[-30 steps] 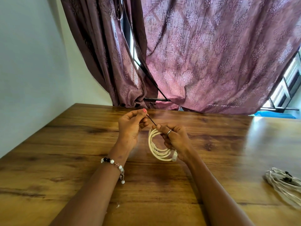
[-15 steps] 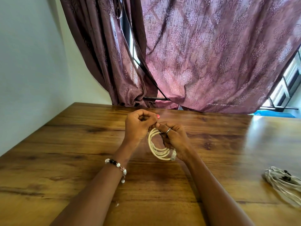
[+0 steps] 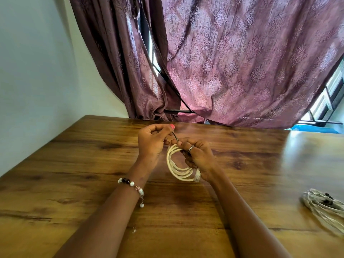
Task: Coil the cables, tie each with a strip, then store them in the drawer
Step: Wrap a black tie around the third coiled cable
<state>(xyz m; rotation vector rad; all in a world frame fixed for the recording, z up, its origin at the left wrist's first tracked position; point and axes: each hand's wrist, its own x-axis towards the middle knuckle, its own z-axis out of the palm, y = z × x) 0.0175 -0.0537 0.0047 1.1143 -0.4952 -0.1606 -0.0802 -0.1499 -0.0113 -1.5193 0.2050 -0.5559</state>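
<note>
A cream cable coil [image 3: 175, 169] hangs in several loops above the wooden table [image 3: 74, 164]. My right hand [image 3: 198, 157] grips the coil at its top right, fingers curled through the loops. A thin dark tie strip [image 3: 175, 136] runs from the coil's top up to my left hand [image 3: 152, 141], which pinches the strip's free end between thumb and fingers. The strip's lower part is hidden under my right fingers. A pale connector end [image 3: 197, 176] shows at the coil's lower right.
A second bundle of pale cables [image 3: 323, 207] with a dark tie lies on the table at the right edge. A purple curtain [image 3: 232, 62] hangs behind the table's far edge, and a white wall [image 3: 33, 81] stands to the left. No drawer is visible.
Half a second ago my left hand was closed up against the coil's top; now it has drawn back up and left, and a short length of strip shows again between the hands.
</note>
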